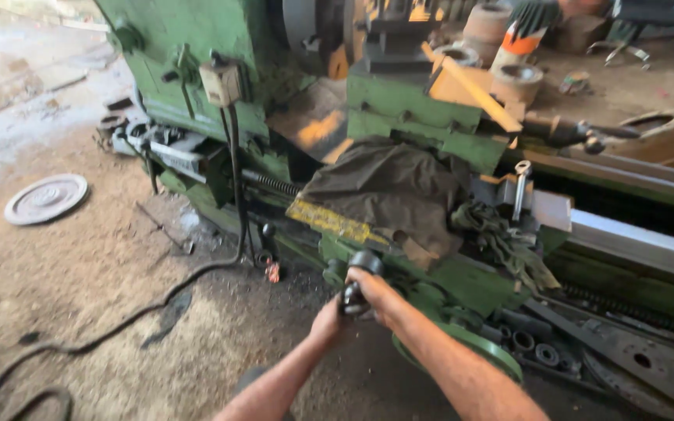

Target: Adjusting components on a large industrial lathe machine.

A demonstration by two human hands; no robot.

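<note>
A: Handwheel (362, 274) — black, mounted on the front apron of the green lathe (399, 117), low on the carriage. Is the largest item logged first?

B: Lathe, green, heavy, paint worn; entered as item one. A dark cloth (388, 191) is draped over the carriage, above the handwheel. A black cable (196, 273) is run down from the grey switch box (220, 82) and across the dirt floor (79, 257).

A: And the hands?

B: Right hand (376, 296): grip closed over the wheel's rim or handle. Left hand (328, 320): grip closed on the lower part of the same handwheel, just beside the right. How firmly either is clamped cannot be told.

A: Smaller entries?

B: Round metal disc (45, 198), lying flat on the floor, well apart. Rag bundle (501, 238), greenish, hung near the carriage's right side.

A: Hazards to be noted?

B: Judged only: the draped cloth or rag could be caught if the carriage is moved; the cable could be tripped over; bare fingers could be pinched between wheel and apron.
</note>
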